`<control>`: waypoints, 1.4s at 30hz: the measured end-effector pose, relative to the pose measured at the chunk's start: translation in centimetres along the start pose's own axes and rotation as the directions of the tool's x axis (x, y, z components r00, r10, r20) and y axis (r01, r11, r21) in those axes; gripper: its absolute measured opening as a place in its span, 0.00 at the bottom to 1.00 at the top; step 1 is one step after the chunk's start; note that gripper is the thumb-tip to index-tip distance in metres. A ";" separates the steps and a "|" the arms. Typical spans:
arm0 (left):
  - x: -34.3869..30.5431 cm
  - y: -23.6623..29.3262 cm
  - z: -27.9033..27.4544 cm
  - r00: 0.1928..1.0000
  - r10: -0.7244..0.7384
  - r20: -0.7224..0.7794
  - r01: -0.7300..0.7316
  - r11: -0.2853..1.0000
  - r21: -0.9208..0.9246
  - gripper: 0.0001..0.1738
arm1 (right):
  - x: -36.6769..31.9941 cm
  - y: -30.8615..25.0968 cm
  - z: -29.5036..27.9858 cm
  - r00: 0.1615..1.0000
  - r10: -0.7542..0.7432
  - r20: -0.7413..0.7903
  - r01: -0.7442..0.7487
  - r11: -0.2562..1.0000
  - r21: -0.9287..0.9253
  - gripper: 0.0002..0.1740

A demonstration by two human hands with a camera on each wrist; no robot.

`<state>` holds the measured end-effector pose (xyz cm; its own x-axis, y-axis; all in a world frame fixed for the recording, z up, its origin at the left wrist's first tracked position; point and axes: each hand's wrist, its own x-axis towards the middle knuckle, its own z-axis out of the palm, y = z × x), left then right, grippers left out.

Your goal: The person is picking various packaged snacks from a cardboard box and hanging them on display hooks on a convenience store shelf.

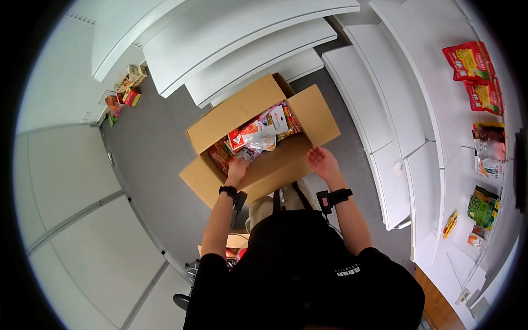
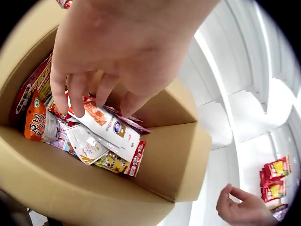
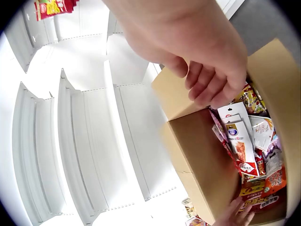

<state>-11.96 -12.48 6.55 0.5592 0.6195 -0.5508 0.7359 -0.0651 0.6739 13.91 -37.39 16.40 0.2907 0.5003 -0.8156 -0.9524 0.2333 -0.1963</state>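
A cardboard box point(image 1: 236, 118) with raised flaps holds a jumble of snack packets. On top lies a white packet with red ends and a food picture point(image 2: 104, 123); an orange pouch point(image 2: 36, 121) is at one end. My left hand point(image 1: 238, 166) is down inside the box's left end, fingers loosely bent over the packets; in the right wrist view its fingers lie against a yellow-and-red packet point(image 3: 254, 192). My right hand point(image 1: 324, 162) hovers by the box's right flap, fingers loosely curled and nothing in them.
White shelf units point(image 1: 258, 41) stand ahead and to the right. On the right shelves are red snack bags point(image 1: 468, 61), a green bag point(image 1: 483, 208) and a small yellow packet point(image 1: 450, 225). More packages point(image 1: 131, 78) sit at the far left corner. Grey floor point(image 1: 159, 143) surrounds the box.
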 end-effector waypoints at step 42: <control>9.1 7.6 2.1 0.983 0.033 0.179 -0.156 0.655 0.739 0.21 | 0.5 -2.1 -4.2 0.998 0.038 -0.045 -0.046 0.976 -0.212 0.13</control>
<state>-0.46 -8.97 5.65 0.6423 0.4671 -0.6077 0.6769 -0.7176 0.1638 15.62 -41.09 14.12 0.2501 0.4708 -0.8460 -0.9627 0.0275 -0.2693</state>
